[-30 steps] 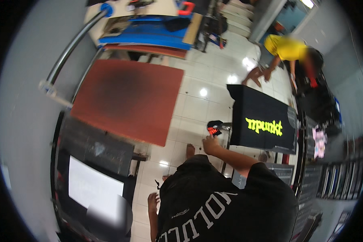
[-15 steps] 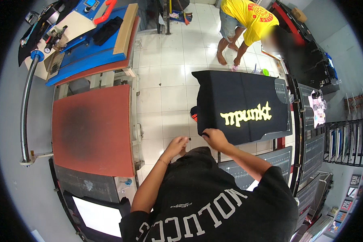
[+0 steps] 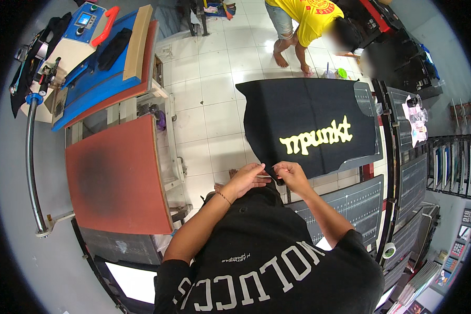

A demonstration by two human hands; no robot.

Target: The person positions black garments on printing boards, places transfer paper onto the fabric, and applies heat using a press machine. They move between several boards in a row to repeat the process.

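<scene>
A black fabric panel (image 3: pixel 309 104), cut like part of a shirt, lies over a dark gridded board (image 3: pixel 365 94) with pale yellow lettering (image 3: pixel 319 136) facing up. Its near left corner is drawn toward me and bunched between my hands. My right hand (image 3: pixel 293 177) pinches that corner with thumb and bent fingers. From the left, my left hand (image 3: pixel 247 180) meets the same corner, thumb on top and fingers beneath, closed on the fabric's edge. Part of the gathered cloth is hidden by my fingers.
To the left stand a heat press with a blue plate (image 3: pixel 97 68) and a red handle (image 3: pixel 106 26), and a reddish padded platen (image 3: pixel 112 178). Another gridded board (image 3: pixel 345 209) sits at my right. Beyond the panel, a person in a yellow shirt (image 3: pixel 319 18) bends toward the floor.
My left hand has come right to the panel's corner, beside my right hand. The corner is pulled nearer to me. The view has shifted slightly, and the other person remains bent over.
</scene>
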